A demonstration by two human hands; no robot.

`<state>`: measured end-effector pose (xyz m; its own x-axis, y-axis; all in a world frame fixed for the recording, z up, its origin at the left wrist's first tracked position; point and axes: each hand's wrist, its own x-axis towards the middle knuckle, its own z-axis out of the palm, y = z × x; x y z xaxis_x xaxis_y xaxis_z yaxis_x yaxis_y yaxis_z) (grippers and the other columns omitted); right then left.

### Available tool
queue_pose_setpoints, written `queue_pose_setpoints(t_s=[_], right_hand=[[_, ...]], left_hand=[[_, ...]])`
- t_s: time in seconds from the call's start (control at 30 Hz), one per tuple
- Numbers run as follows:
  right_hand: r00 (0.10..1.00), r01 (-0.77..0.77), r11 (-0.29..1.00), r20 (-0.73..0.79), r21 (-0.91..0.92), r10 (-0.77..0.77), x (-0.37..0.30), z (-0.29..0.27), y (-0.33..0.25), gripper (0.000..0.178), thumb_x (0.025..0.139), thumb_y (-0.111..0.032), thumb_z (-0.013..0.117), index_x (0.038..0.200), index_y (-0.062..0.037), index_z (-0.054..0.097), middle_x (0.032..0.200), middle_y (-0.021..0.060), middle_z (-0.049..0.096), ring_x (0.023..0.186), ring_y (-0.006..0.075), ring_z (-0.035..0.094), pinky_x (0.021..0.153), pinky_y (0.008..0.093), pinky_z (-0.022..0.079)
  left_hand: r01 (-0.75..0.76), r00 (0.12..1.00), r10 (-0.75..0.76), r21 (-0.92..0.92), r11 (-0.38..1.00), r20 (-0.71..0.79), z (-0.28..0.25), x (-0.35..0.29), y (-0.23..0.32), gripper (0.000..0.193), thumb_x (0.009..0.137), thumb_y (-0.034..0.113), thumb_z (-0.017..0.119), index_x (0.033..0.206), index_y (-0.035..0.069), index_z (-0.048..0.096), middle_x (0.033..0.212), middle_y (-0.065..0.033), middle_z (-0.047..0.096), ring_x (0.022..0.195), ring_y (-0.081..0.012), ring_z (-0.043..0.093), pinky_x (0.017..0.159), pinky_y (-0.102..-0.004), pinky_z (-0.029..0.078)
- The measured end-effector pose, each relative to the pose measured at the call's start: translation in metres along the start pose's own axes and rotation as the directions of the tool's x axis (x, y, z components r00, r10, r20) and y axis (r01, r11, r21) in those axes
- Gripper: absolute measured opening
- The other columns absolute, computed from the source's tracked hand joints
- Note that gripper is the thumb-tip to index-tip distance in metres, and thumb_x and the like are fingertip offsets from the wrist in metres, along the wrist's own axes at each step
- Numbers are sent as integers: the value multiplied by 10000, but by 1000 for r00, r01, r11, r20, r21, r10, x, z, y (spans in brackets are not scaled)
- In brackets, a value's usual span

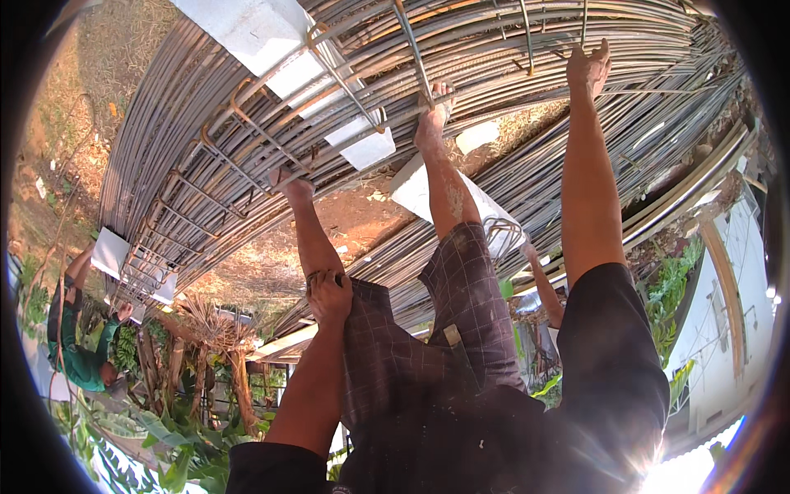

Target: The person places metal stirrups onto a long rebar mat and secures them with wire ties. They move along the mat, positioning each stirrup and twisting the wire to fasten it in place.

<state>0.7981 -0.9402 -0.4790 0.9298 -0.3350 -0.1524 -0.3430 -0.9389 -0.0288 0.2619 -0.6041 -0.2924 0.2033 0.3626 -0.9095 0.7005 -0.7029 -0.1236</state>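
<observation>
My right arm is stretched forward, with my right hand (588, 72) at the bundled steel bars (650, 29). Its fingers are apart, beside the lower end of an upright stirrup rod (585, 23); any contact is hard to make out. My left hand (329, 298) rests at the knee of my dark checked shorts (374, 329), fingers curled. Something dark shows at those fingers, too small to name. A long cage of bent stirrups (247, 136) lies over the bars. One bare foot (432, 107) and the other foot (292, 183) are set among the bars.
At the far left a person in green (82, 358) reaches toward the cage's end. Another person's arm (543, 280) shows behind my shorts, near some bent stirrups (502, 230). White slabs (362, 148) lie under the bars, over brown ground (362, 218). Plants (177, 436) stand behind.
</observation>
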Motion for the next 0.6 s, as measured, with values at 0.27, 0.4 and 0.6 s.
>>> queue_pose_setpoints(t_s=[0.27, 0.4, 0.6], right_hand=[[708, -207, 938, 620, -278, 339, -270, 61, 208, 528, 890, -372, 685, 1332, -95, 600, 1116, 141, 679, 995, 257, 655, 858, 412, 539], [189, -557, 684, 730, -472, 657, -402, 90, 315, 403, 928, -352, 567, 1061, 19, 650, 1004, 242, 690, 978, 411, 655, 884, 495, 498], [99, -893, 359, 660, -272, 745, -451, 99, 353, 320, 921, -279, 559, 1043, 7, 634, 965, 229, 663, 908, 406, 645, 817, 496, 500]], left_hand=[[4, 997, 0, -43, 999, 77, -28, 7, -9, 380, 862, 297, 616, 1126, 37, 696, 1253, -175, 631, 1211, -344, 559, 1037, -471, 429], [3, 992, 13, -120, 993, 127, -41, 14, -21, 409, 869, 278, 614, 1157, -6, 675, 1308, -223, 593, 1249, -378, 534, 1071, -461, 405], [-42, 991, 63, -169, 985, 122, -79, 29, -23, 401, 872, 253, 614, 1144, -39, 662, 1294, -242, 591, 1236, -392, 542, 1056, -453, 410]])
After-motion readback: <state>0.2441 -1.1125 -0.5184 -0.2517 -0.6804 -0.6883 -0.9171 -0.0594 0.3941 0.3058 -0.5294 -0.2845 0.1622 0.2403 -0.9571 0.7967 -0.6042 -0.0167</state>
